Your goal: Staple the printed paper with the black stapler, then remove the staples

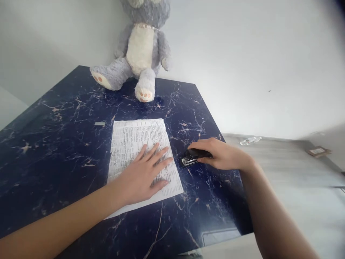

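Printed paper sheets [129, 133] lie on a dark blue marbled table, a little left of the middle of the view. My left hand [147, 172] rests flat on them with its fingers spread, covering part of the text. To the right of the paper, my right hand [212, 153] is wrapped round a black stapler [192, 154]. The stapler's front end points left toward the sheets and is apart from their right edge. Its rear is hidden under my palm. A small grey strip [99, 123], perhaps staples, lies left of the paper's top corner.
A large grey and cream teddy bear [140, 50] sits at the back of the table [61, 144], against the wall. The table's right edge runs beneath my right wrist. On the floor beyond lie a clear plastic bottle [250, 140] and a brown item [319, 151].
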The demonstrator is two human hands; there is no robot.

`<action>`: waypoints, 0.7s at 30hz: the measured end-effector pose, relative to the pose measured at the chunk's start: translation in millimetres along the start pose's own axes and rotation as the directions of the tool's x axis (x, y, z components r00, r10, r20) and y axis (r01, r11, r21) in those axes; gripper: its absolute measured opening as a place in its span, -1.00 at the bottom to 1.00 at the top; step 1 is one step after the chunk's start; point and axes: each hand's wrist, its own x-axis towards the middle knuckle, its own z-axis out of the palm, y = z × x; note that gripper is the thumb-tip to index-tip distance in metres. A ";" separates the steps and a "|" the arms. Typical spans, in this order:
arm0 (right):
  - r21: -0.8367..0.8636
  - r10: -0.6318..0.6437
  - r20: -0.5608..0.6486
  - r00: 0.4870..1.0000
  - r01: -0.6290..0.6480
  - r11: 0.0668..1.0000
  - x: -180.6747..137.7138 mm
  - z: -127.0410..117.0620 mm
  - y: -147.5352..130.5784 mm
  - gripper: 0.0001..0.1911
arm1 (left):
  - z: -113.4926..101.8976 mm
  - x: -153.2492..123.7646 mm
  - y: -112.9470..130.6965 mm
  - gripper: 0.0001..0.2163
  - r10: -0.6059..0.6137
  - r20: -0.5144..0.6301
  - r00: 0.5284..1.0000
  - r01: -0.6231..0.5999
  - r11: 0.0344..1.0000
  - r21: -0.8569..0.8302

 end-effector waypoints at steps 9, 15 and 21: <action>0.051 -0.101 0.063 0.993 0.098 0.994 12.1 14.0 -13.8 -0.65 | -0.1 -3.3 -0.1 -0.47 0.007 -0.076 0.997 -0.009 1.000 -0.021; 0.098 -0.135 0.069 0.988 0.128 0.987 16.0 16.9 -19.2 -0.68 | -6.4 -1.5 1.8 -0.60 0.098 -0.140 0.985 -0.105 0.994 -0.040; 0.162 -0.106 0.033 0.994 0.100 0.982 20.8 19.3 -28.7 -0.70 | -10.9 -4.5 -0.2 -0.67 0.294 -0.108 0.950 -0.301 0.952 -0.058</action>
